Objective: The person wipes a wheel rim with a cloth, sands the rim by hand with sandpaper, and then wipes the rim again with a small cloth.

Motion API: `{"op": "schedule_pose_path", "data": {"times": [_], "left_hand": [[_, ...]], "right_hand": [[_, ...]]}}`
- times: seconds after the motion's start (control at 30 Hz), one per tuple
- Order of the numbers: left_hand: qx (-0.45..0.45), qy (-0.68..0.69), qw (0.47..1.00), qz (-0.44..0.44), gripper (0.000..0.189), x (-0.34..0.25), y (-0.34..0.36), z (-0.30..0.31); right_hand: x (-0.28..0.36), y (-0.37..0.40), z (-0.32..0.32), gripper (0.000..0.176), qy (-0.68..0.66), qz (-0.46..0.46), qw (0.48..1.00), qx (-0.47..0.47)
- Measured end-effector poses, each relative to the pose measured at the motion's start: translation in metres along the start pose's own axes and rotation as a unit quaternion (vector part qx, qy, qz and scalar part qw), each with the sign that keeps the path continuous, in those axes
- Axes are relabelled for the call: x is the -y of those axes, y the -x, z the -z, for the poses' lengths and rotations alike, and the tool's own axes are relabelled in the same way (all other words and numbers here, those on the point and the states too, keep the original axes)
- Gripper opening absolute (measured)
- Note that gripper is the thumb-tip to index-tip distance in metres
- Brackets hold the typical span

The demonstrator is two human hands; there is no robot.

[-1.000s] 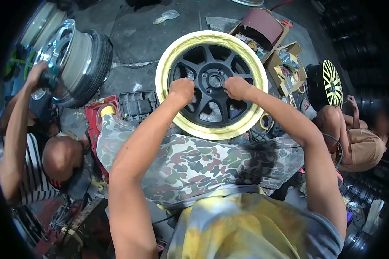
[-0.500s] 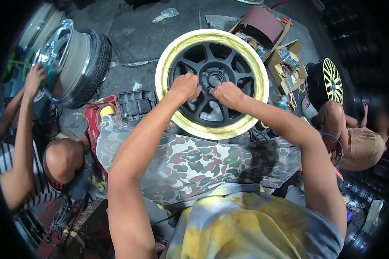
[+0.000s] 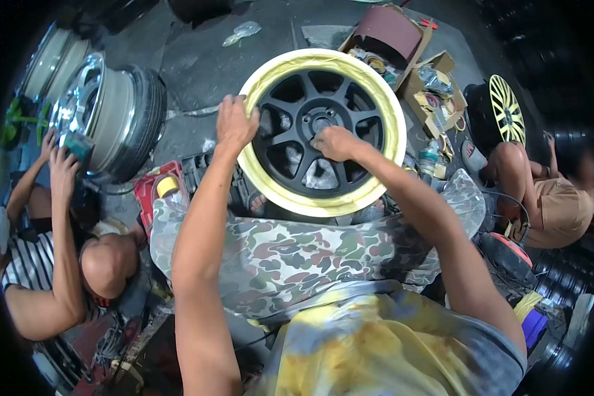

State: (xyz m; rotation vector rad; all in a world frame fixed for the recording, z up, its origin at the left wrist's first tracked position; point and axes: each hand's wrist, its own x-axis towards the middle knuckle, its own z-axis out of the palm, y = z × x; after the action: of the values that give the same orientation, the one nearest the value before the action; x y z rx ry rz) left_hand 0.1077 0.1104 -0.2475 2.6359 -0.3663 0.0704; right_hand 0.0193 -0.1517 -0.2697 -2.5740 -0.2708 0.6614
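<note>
A dark grey multi-spoke wheel rim (image 3: 296, 136) lies face up in front of my knees. Yellow masking tape (image 3: 261, 175) covers its outer lip all the way round. At the left edge of the rim is my left hand (image 3: 236, 125), its fingers extended and its thumb side against the taped lip. My right hand (image 3: 336, 143) is closed over the lower part of the hub, fingers pinched; whatever they hold is hidden. Crumpled pale plastic or paper shows through the lower spoke gaps.
A chrome wheel with a tyre (image 3: 142, 109) stands at left, where a co-worker's hand (image 3: 63, 168) presses a teal pad to it. Cardboard boxes (image 3: 412, 89) of supplies sit at the upper right. Another person crouches beside a yellow-spoked wheel (image 3: 506, 112). A red case (image 3: 145, 191) lies near my left knee.
My left hand has left the hub and moved left to the rim's taped edge, its fingers opening out. My right hand stays at the hub. The co-worker's hand has moved lower.
</note>
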Motion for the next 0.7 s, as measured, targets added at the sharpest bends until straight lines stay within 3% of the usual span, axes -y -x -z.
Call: {"op": "schedule_pose_path", "data": {"times": [0.07,0.1,0.17,0.2,0.27,0.3,0.4,0.53,0.63,0.67,0.7], "left_hand": [[-0.006,-0.007,1.000,0.016,0.051,0.008,-0.001,-0.002],[-0.019,-0.019,0.998,0.050,0.055,0.011,0.001,-0.003],[-0.003,-0.017,0.992,0.122,0.063,0.018,0.003,-0.008],[-0.005,-0.016,0.992,0.124,0.063,0.017,0.004,-0.009],[0.081,-0.009,0.977,0.199,0.066,0.017,0.008,-0.012],[0.083,-0.010,0.977,0.197,0.066,0.023,0.008,-0.019],[0.088,0.011,0.972,0.216,0.067,0.042,0.005,-0.036],[0.039,0.100,0.971,0.213,0.076,0.034,0.004,-0.037],[0.041,0.071,0.969,0.234,0.093,0.014,0.009,-0.025],[0.043,0.068,0.969,0.233,0.093,0.013,0.010,-0.022],[0.053,0.051,0.972,0.222,0.094,0.013,0.010,-0.021]], "right_hand": [[0.005,-0.013,0.037,0.025,0.097,0.080,0.987,0.100],[0.006,-0.020,0.045,0.025,0.097,0.082,0.987,0.095],[0.007,-0.028,0.058,0.023,0.089,0.134,0.987,0.008],[0.008,-0.030,0.062,0.023,0.092,0.136,0.986,0.009],[0.010,-0.031,0.062,0.020,0.218,0.179,0.957,-0.065],[-0.001,-0.046,0.052,0.015,0.293,0.238,0.923,-0.079],[0.000,-0.064,0.045,0.013,0.336,0.241,0.907,-0.072],[-0.006,-0.053,0.020,0.011,0.340,0.218,0.902,-0.152],[0.010,-0.051,0.013,0.021,0.137,0.072,0.981,-0.119],[0.012,-0.057,0.004,0.021,0.134,0.071,0.981,-0.119],[0.007,-0.066,-0.012,0.022,0.040,-0.006,0.985,-0.167]]}}
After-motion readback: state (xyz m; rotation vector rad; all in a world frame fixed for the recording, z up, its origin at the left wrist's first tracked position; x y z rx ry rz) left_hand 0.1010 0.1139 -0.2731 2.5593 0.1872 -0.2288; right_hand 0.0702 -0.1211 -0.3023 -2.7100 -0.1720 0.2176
